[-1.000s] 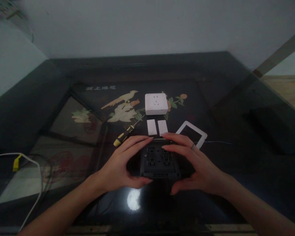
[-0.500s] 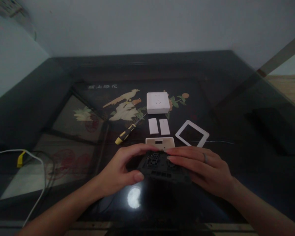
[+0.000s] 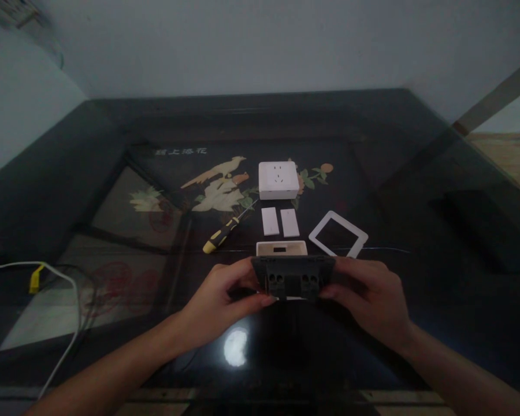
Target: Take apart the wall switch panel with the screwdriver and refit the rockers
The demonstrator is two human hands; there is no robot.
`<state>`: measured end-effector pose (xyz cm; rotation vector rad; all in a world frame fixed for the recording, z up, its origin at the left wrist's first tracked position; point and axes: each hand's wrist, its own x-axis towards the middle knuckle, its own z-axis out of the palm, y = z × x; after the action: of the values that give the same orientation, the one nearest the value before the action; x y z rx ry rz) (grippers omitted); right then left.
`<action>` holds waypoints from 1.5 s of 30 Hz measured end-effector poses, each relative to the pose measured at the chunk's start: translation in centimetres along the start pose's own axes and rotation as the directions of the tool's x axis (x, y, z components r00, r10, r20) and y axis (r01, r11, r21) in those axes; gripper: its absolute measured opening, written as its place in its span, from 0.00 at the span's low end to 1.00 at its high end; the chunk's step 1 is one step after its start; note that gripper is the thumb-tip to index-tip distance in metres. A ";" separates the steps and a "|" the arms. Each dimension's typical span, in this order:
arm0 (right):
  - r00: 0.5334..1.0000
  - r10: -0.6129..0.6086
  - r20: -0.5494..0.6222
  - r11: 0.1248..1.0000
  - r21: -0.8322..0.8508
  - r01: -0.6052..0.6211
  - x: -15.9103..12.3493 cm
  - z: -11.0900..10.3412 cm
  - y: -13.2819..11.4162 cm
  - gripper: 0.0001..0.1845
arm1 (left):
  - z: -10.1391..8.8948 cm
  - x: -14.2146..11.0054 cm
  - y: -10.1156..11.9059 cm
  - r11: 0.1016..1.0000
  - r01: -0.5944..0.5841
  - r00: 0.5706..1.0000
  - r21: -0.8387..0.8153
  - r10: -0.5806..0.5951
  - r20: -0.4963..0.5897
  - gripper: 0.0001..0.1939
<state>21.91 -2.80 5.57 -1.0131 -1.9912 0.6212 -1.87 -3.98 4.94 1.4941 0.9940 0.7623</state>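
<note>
glossy black tabletop (image 3: 260, 124) stretches up to a pale grey wall (image 3: 260, 46), with a strip of wood-toned floor (image 3: 513, 153) at the far right; an inlaid design (image 3: 219, 193) with a long-tailed bird, flowers and one row of four characters decorates the table.

one black switch module (image 3: 293, 270) is held up over the near part of the table, its side with two pairs of round holes turned toward the camera. just behind it sits one open white mounting box (image 3: 281, 249), partly covered by the module. beyond that lie two white rocker plates, the left plate (image 3: 270, 221) and the right plate (image 3: 290, 223), side by side with a narrow gap, and past them one white socket box (image 3: 278, 180). one yellow-and-black screwdriver (image 3: 222, 234) lies slanted to the left, one white frame (image 3: 349, 225) lies askew to the right, and one white cable (image 3: 75, 294) with one yellow tag (image 3: 35, 279) runs down the far left.

the left hand (image 3: 219, 292) reaches in from the lower left, fingers at the module's left end and thumb low, gripping it. the right hand (image 3: 370, 292) mirrors it, wrist bent inward, grasping the right end between fingers above and thumb below.
</note>
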 end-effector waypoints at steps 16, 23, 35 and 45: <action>0.995 0.101 -0.006 0.954 0.284 -0.095 0.0 -0.1 0.1 0.11 | -0.1 -0.1 -0.1 0.991 -0.026 1.000 -0.134 0.024 -0.017 0.06; 0.998 0.056 -0.001 0.964 0.262 -0.053 0.2 -0.4 -0.4 0.11 | -0.5 -0.2 0.0 0.997 -0.074 0.997 -0.025 0.073 -0.006 0.17; 0.990 0.084 0.113 0.925 0.361 -0.119 -0.1 -0.6 -0.1 0.16 | -0.5 -0.4 -0.3 0.985 -0.169 0.981 -0.040 0.164 -0.100 0.17; 0.959 0.166 0.230 0.885 0.395 -0.248 0.2 -0.2 -0.3 0.19 | -0.4 -0.1 -0.5 0.990 -0.141 0.980 0.004 0.140 -0.140 0.15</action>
<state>21.83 -2.77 6.01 -0.9274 -1.8018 1.2498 -2.31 -3.88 4.53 1.5341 0.9968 0.9818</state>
